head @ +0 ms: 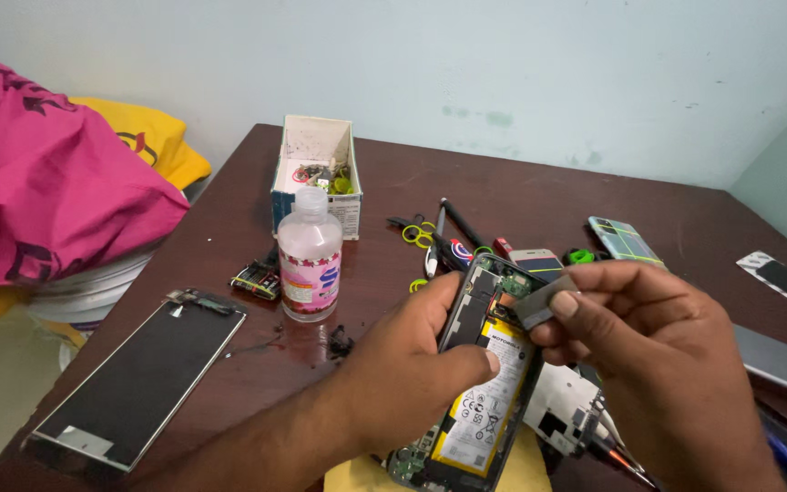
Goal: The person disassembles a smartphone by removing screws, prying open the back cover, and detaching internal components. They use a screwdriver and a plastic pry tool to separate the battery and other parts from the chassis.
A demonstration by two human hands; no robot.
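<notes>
My left hand [412, 364] holds an opened phone [487, 364] from its left side. The fingers go behind the frame and my thumb [466, 362] presses on the yellow and white battery [489, 392] inside it. So this grip is closed around the phone, which is tilted, with its upper end away from me and its lower end near the bottom edge of the view, above the dark brown counter [393, 182].

My right hand [658, 364] is just beside the upper end of the phone. Its thumb and first fingers are pressed together on a small grey flat piece [544, 302], and this piece is over the top part of the open phone. I cannot tell if it touches the phone.

Under the phone there is something yellow [526, 469] and a white part with dark openings [562, 410].

To the left on the counter stands a clear plastic bottle with a pink label [310, 260], and further left a dark phone screen panel [138, 378] lies flat. Behind the bottle is a small white open box [318, 173] with little parts. Behind the phone I see thin tools [453, 232] and another phone with a greenish back [626, 241].
</notes>
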